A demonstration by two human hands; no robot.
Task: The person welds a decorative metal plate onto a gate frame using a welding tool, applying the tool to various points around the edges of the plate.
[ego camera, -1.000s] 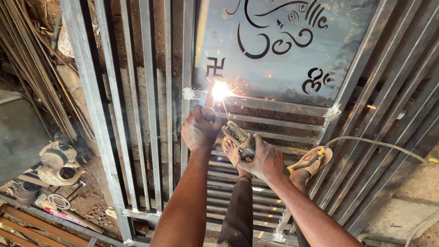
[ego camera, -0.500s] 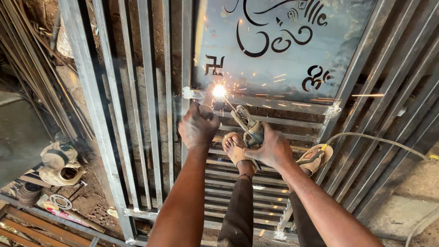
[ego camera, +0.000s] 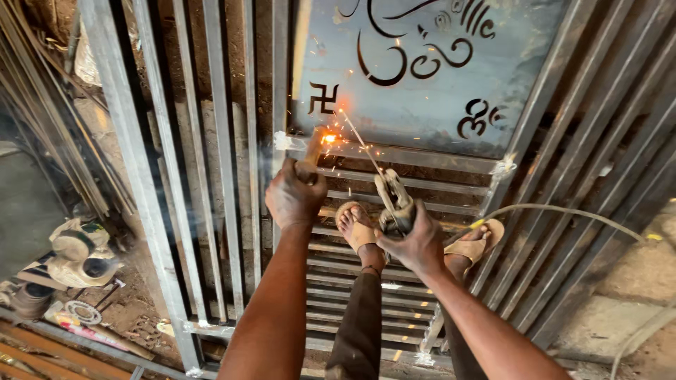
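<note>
A steel gate frame [ego camera: 232, 176] of long bars lies flat below me, with a grey sheet panel [ego camera: 436, 77] cut with curved symbols at its top. My right hand [ego camera: 415, 243] grips a welding electrode holder [ego camera: 394, 200]; its rod reaches up left to a small orange glow with sparks [ego camera: 329, 138] at the panel's lower left corner. My left hand [ego camera: 294, 197] is closed around a wooden-handled tool [ego camera: 310, 158] beside the glow. My sandalled feet [ego camera: 355, 225] stand on the horizontal slats.
A cable [ego camera: 563, 214] runs right from near my right foot across the bars. An angle grinder and round parts [ego camera: 77, 257] lie on the dirt floor at left. Loose metal bars [ego camera: 42, 127] lean along the left edge. Concrete floor [ego camera: 620, 295] shows at right.
The bright white welding arc has dimmed to a small orange glow with flying sparks. My view has shifted slightly, and both hands have stayed near the weld spot.
</note>
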